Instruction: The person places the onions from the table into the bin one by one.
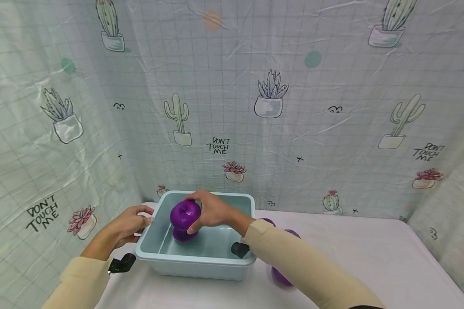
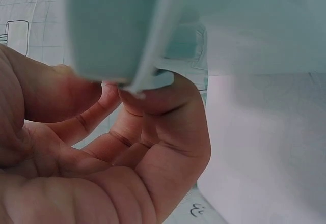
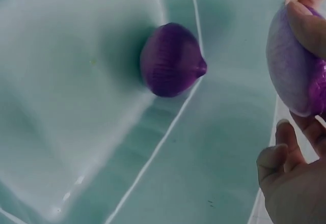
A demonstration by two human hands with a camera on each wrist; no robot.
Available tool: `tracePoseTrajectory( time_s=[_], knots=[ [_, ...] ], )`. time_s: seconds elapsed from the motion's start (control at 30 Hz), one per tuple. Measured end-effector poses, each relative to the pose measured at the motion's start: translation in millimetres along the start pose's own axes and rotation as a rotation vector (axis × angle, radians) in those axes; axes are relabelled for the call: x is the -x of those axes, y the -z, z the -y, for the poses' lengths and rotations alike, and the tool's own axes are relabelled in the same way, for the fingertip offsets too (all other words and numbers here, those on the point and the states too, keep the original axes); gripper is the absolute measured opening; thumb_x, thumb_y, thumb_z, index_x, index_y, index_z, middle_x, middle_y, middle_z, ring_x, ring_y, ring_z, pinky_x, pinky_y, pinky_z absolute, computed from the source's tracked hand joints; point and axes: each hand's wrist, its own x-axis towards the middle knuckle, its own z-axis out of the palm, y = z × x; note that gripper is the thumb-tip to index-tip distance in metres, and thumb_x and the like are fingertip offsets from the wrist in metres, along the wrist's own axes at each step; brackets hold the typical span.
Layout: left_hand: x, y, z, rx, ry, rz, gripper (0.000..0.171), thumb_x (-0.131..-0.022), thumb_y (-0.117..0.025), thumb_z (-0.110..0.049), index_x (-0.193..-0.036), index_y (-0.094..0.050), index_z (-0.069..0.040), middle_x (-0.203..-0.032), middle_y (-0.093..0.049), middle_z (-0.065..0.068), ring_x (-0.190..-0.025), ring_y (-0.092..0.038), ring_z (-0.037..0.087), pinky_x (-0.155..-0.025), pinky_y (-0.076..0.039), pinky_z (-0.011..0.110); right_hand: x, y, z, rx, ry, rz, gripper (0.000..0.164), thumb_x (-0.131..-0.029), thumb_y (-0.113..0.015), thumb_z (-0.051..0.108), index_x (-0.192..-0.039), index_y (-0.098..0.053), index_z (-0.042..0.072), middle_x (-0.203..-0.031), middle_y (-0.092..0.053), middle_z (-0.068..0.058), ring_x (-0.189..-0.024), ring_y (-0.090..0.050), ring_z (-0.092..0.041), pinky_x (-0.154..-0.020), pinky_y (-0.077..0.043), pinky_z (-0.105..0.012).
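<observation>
My right hand (image 1: 212, 210) grips a shiny purple onion (image 1: 183, 213) from its right side, above the pale blue-green plastic bin (image 1: 199, 269). Below it, a second purple onion (image 1: 184, 235) sits inside the bin toward the left, overlapped by the held one in the head view. In the right wrist view this lower onion (image 3: 170, 61) shows a pointed tip, and the held onion (image 3: 293, 61) appears at the right edge. With thumb and bent fingers, my left hand (image 1: 129, 227) pinches the bin's left rim (image 2: 160, 35).
Right of the bin, more purple onions (image 1: 281, 277) lie on the white table (image 1: 344, 249), partly hidden by my right sleeve (image 1: 301, 262). A cactus-printed curtain (image 1: 232, 98) hangs behind and at the sides. A black wrist camera (image 1: 239, 249) overlaps the bin's right front corner.
</observation>
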Motion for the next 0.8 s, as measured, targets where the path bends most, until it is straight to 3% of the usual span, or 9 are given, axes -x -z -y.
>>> tracePoseTrajectory(
  time_s=[0.3, 0.8],
  knots=[
    [0.3, 0.4, -0.5, 0.009, 0.0, 0.008, 0.039, -0.104, -0.047, -0.007, -0.142, -0.043, 0.003, -0.119, -0.064, 0.021, -0.095, -0.065, 0.027, -0.076, -0.061, 0.043, -7.8, -18.3, -4.7, 0.082, 0.037, 0.152, 0.083, -0.068, -0.098, 0.023, -0.142, -0.061, 0.021, -0.14, -0.061, 0.002, -0.126, -0.057, -0.012, -0.103, -0.05, -0.027],
    [-0.6, 0.5, -0.1, 0.001, 0.002, 0.005, 0.039, -0.104, -0.048, -0.007, -0.142, -0.044, 0.002, -0.122, -0.064, 0.022, -0.095, -0.066, 0.026, -0.077, -0.062, 0.043, -14.5, -34.3, -8.8, 0.143, 0.109, 0.254, 0.08, -0.068, -0.097, 0.018, -0.14, -0.062, 0.022, -0.136, -0.062, 0.0, -0.118, -0.056, -0.008, -0.096, -0.049, -0.022]
  ],
)
